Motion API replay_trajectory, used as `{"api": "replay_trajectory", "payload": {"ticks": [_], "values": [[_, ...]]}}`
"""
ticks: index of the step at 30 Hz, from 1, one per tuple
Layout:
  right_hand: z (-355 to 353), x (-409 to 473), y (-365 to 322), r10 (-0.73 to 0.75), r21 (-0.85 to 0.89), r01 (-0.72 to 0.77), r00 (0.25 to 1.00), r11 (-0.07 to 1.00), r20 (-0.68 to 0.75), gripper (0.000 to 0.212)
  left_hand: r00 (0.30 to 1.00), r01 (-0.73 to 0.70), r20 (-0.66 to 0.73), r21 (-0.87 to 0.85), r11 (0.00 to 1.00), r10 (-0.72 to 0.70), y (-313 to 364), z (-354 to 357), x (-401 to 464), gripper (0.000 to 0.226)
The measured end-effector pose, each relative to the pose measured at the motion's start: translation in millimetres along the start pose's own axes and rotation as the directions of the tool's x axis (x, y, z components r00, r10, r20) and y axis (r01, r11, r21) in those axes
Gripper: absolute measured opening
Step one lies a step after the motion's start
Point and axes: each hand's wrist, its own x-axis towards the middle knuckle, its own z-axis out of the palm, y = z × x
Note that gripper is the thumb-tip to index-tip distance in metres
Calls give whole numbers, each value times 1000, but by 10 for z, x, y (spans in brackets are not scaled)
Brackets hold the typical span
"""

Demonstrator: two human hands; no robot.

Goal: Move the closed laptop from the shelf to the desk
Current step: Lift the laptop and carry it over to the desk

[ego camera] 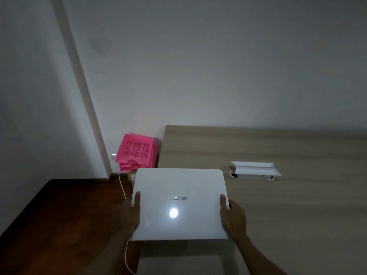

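A closed white laptop with a silver logo and a bright light glare on its lid is held level in front of me. My left hand grips its left edge, thumb on the lid. My right hand grips its right edge the same way. The laptop hangs over the left end of the light wooden desk, its left part reaching past the desk's edge. Whether it touches the desk surface I cannot tell. No shelf is in view.
A white cable box with an open flap sits in the desk. Stacked pink plastic trays stand on the floor beside the desk's left end. A thin white cable runs down over the dark wooden floor. Grey walls lie behind.
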Motion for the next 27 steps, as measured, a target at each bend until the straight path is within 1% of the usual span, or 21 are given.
{"api": "replay_trajectory", "payload": {"ticks": [3, 5, 7, 9, 12, 14, 15, 16, 17, 18, 20, 22, 23, 24, 26, 27], "values": [[98, 98, 169, 54, -51, -54, 999, 997, -8, 58, 1000, -2, 19, 65, 998, 1, -93, 218, 97, 54], [166, 116, 294, 89, -92, -88, 996, 992, 0, 58, 997, 43, 55, 95, 995, -49, -291, 388, 169, 58], [263, 105, 475, 136, -117, -136, 991, 984, -8, 61, 993, 70, 82, 191, 979, -87, -525, 564, 234, 66], [350, 102, 674, 178, -149, -181, 984, 972, -28, 63, 992, 61, 90, 309, 949, -93, -708, 753, 259, 73], [440, 140, 903, 230, -226, -228, 973, 947, -19, 65, 988, 68, 95, 410, 910, -117, -755, 911, 220, 76], [495, 205, 1039, 244, -269, -238, 970, 933, -13, 68, 987, 51, 112, 450, 892, -113, -895, 1035, 225, 81], [525, 256, 1102, 247, -289, -239, 969, 927, -8, 68, 985, 7, 146, 487, 873, -89, -960, 1092, 237, 85], [548, 301, 1131, 255, -312, -243, 967, 919, -3, 69, 977, -25, 191, 537, 843, -93, -1041, 1150, 251, 88], [581, 358, 1172, 249, -337, -234, 968, 912, 3, 70, 965, -20, 224, 571, 821, -132, -1137, 1218, 295, 85], [616, 408, 1185, 251, -358, -231, 968, 905, 11, 71, 959, 17, 218, 590, 807, -179, -1191, 1269, 323, 81], [696, 525, 1190, 259, -378, -231, 966, 897, 23, 71, 957, 15, 220, 617, 787, -190, -1258, 1353, 407, 81], [776, 654, 1178, 260, -388, -232, 965, 892, 21, 72, 953, 23, 228, 606, 795, -201, -1249, 1430, 499, 83], [809, 724, 1181, 252, -395, -224, 968, 891, 20, 74, 942, 53, 239, 587, 808, -235, -1257, 1479, 547, 83], [840, 793, 1160, 248, -404, -218, 968, 889, 24, 76, 948, 44, 232, 583, 811, -218, -1202, 1502, 599, 86], [911, 947, 1124, 224, -433, -185, 974, 882, 42, 77, 962, 24, 201, 615, 788, -186, -1225, 1586, 735, 91], [937, 1033, 1086, 211, -451, -165, 976, 877, 53, 77, 950, 30, 226, 621, 783, -215, -1274, 1645, 823, 91]]}}
